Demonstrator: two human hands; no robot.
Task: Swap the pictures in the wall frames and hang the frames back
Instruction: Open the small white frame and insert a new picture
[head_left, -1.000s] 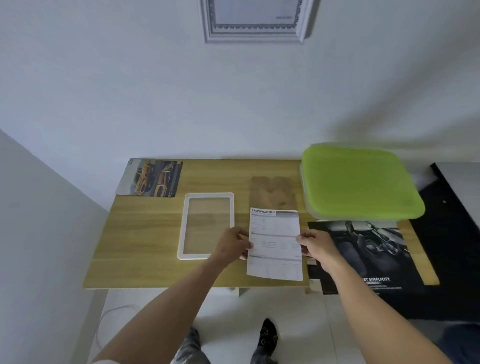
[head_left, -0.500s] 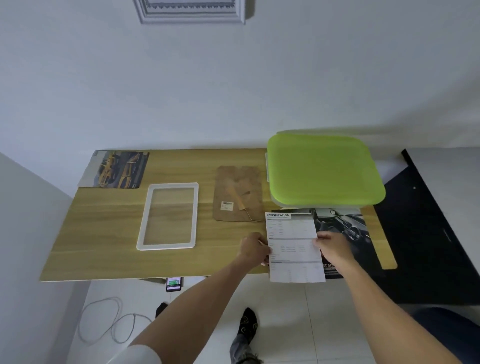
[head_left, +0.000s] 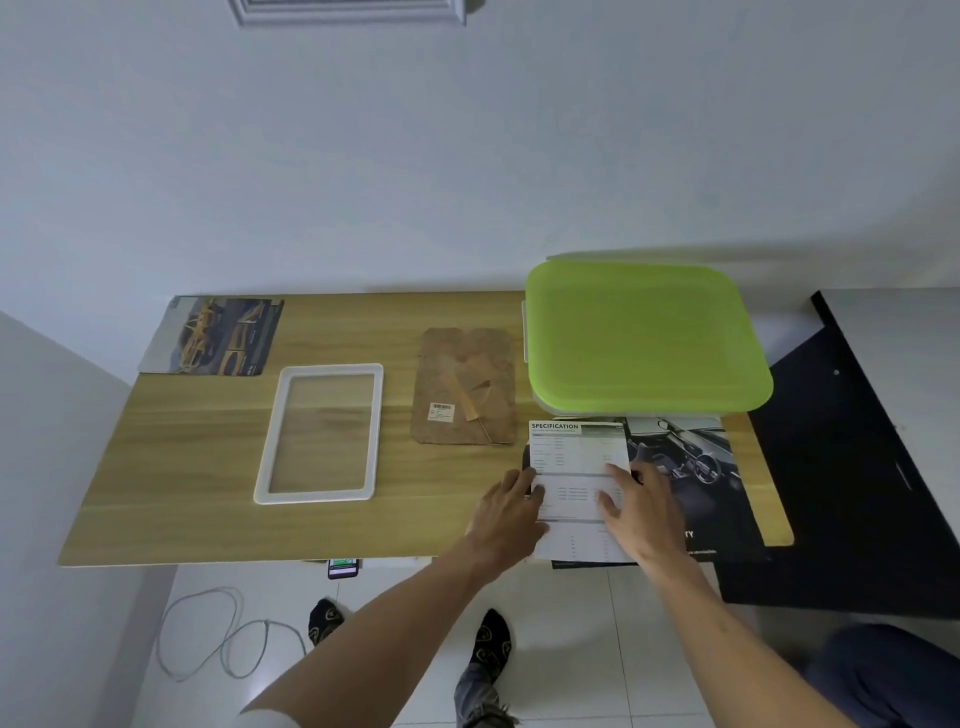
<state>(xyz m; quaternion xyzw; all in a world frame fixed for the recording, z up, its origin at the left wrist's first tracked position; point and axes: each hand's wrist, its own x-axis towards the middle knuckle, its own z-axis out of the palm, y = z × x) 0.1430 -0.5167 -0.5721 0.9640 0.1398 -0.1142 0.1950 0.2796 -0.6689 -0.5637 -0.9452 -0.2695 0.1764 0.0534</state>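
Wooden counter (head_left: 208, 467) now carried the sheet (head_left: 576, 457), moved from the frame (head_left: 319, 434) toward three o'clock onto the poster (head_left: 691, 467); left hand (head_left: 511, 514) and right hand (head_left: 641, 512) pressed it, fingers apart, freeing the frame.

Soft, even daylight fills the room, and the green lid (head_left: 644, 332) throws a faint shadow on the wall behind. The wide lens bows the bench (head_left: 208, 467) edges (corners especially); fine print is blurred.

We seem to be in a home room: wooden table (head_left: 208, 467) against a plain wall, tiled floor (head_left: 571, 649) at six o'clock.
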